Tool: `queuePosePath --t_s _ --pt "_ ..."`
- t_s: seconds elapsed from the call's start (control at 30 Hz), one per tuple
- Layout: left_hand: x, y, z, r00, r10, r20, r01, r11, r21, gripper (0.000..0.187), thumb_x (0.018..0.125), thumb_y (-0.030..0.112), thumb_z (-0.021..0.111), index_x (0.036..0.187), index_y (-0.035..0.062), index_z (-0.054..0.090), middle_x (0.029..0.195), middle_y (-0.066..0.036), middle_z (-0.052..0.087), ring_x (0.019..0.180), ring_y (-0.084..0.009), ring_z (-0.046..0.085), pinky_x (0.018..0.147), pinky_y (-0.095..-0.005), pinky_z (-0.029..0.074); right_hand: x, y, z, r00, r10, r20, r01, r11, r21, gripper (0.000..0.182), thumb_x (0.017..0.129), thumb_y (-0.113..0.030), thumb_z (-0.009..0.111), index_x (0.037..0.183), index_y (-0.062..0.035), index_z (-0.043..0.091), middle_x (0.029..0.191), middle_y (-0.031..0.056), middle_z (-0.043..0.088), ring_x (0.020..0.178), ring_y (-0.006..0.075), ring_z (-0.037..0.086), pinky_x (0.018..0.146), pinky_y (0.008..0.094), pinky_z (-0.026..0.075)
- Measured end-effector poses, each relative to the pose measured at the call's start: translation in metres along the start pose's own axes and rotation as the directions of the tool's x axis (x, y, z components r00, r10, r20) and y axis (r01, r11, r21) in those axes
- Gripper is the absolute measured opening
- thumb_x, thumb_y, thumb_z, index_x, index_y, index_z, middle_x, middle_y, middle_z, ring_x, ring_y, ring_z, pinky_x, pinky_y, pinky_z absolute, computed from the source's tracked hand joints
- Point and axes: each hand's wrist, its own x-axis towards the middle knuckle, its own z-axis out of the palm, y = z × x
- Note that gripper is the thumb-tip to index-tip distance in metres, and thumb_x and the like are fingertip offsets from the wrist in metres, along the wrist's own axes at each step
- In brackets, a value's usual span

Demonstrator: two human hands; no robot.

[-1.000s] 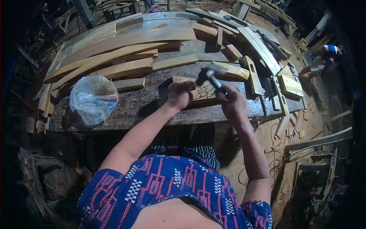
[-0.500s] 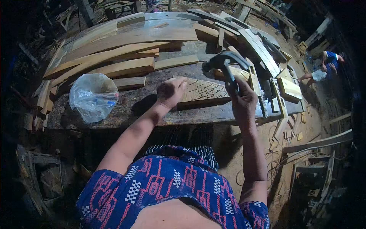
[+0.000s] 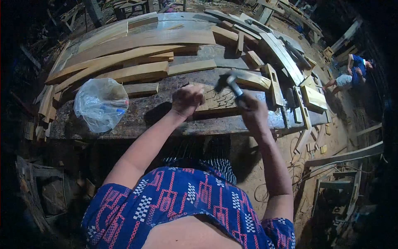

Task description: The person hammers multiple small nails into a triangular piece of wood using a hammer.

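Observation:
In my right hand (image 3: 253,110) is a hammer (image 3: 233,86), its head over the right part of a short wooden block (image 3: 211,103). Several small dark marks or nails, too small to tell which, cover the block's top face. My left hand (image 3: 187,99) is closed at the block's left end; what its fingers pinch, if anything, is too small to make out. The block lies near the front edge of the dark workbench (image 3: 166,128). Left of my left hand sits a clear plastic bag (image 3: 101,106) with red and blue items inside.
Long boards (image 3: 141,40) and cut timber lie across the back and left of the bench. Wooden pieces and a pale metallic-looking bar (image 3: 282,58) are on the right. Another person (image 3: 356,70) is at the far right. Wood scraps lie on the ground.
My right hand has moved left and slightly down with the hammer, whose head is now lower and nearer the block. My left hand stays at the block's left end.

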Motion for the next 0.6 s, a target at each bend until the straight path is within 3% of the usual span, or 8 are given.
queuePosePath --t_s 0.07,0.17,0.2,0.33,0.4,0.47,0.57,0.6 --pt "0.000 -0.015 0.014 0.993 0.089 -0.072 -0.090 0.996 -0.012 0.032 0.090 0.034 0.044 0.086 0.0063 0.060 0.067 -0.013 0.057 0.071 -0.0338 0.058 0.065 -0.0434 0.047 0.002 0.006 -0.003 0.980 0.168 0.111 -0.166 0.986 -0.021 0.022 0.085 -0.023 0.062 0.103 -0.0099 0.063 0.083 0.0161 0.064 0.081 0.0282 0.064 0.073 0.0323 0.046" --pt "-0.003 -0.014 0.018 0.997 0.033 -0.067 -0.025 0.992 0.123 0.031 0.090 0.032 0.044 0.087 0.0064 0.061 0.069 -0.014 0.057 0.071 -0.0336 0.059 0.066 -0.0442 0.047 0.007 -0.006 -0.013 0.982 0.188 0.015 -0.185 0.949 0.256 0.019 0.086 -0.019 0.063 0.102 -0.0080 0.064 0.074 0.0080 0.060 0.072 0.0099 0.051 0.068 0.0269 0.043" --pt "-0.002 -0.010 0.017 0.997 0.001 -0.075 0.009 0.992 0.129 0.030 0.090 0.032 0.045 0.088 0.0070 0.062 0.071 -0.014 0.058 0.073 -0.0335 0.059 0.066 -0.0440 0.047 0.008 -0.014 -0.015 0.984 0.149 -0.094 -0.102 0.918 0.382 0.017 0.087 -0.013 0.061 0.103 -0.0068 0.062 0.073 0.0074 0.058 0.071 0.0086 0.050 0.065 0.0252 0.043" --pt "0.000 -0.004 0.012 0.998 -0.040 -0.053 0.048 0.984 0.172 0.029 0.089 0.032 0.046 0.092 0.0092 0.064 0.077 -0.015 0.062 0.077 -0.0337 0.061 0.067 -0.0434 0.048 0.000 -0.013 -0.008 0.989 0.008 -0.145 0.023 0.977 0.213 0.021 0.085 -0.011 0.061 0.106 -0.0072 0.060 0.081 0.0099 0.061 0.071 0.0125 0.054 0.067 0.0268 0.045" --pt "0.000 -0.007 0.008 0.997 -0.072 0.020 0.070 0.993 0.091 0.030 0.089 0.033 0.047 0.094 0.0097 0.065 0.079 -0.014 0.063 0.079 -0.0339 0.062 0.067 -0.0428 0.048 -0.005 0.006 0.001 1.000 0.010 0.016 -0.009 0.999 -0.050 0.021 0.085 -0.018 0.062 0.103 -0.0073 0.062 0.086 0.0139 0.063 0.076 0.0277 0.061 0.072 0.0340 0.046" --pt "0.000 -0.012 0.012 0.999 0.017 -0.045 -0.013 0.997 0.081 0.031 0.089 0.034 0.047 0.095 0.0095 0.065 0.080 -0.015 0.063 0.079 -0.0338 0.062 0.068 -0.0425 0.049 0.003 0.023 0.003 0.976 0.200 0.091 -0.211 0.969 0.127 0.019 0.086 -0.018 0.062 0.102 -0.0071 0.063 0.077 0.0094 0.060 0.072 0.0183 0.057 0.069 0.0286 0.044" --pt "-0.001 -0.011 0.017 0.998 -0.035 -0.048 0.040 0.993 0.113 0.030 0.089 0.033 0.047 0.096 0.0095 0.065 0.082 -0.015 0.064 0.080 -0.0332 0.062 0.068 -0.0422 0.049 0.004 -0.005 -0.009 0.982 0.153 -0.114 -0.075 0.857 0.511 0.018 0.086 -0.012 0.063 0.102 -0.0037 0.063 0.069 -0.0026 0.046 0.069 0.0052 0.039 0.061 0.0207 0.037" --pt "-0.001 -0.008 0.016 0.997 -0.064 -0.050 0.070 0.990 0.125 0.030 0.089 0.032 0.047 0.096 0.0095 0.065 0.083 -0.015 0.064 0.081 -0.0331 0.062 0.069 -0.0422 0.049 0.003 -0.012 -0.015 0.979 0.152 -0.139 -0.064 0.867 0.494 0.018 0.087 -0.008 0.061 0.105 -0.0028 0.061 0.070 0.0005 0.051 0.070 0.0063 0.043 0.063 0.0224 0.039"
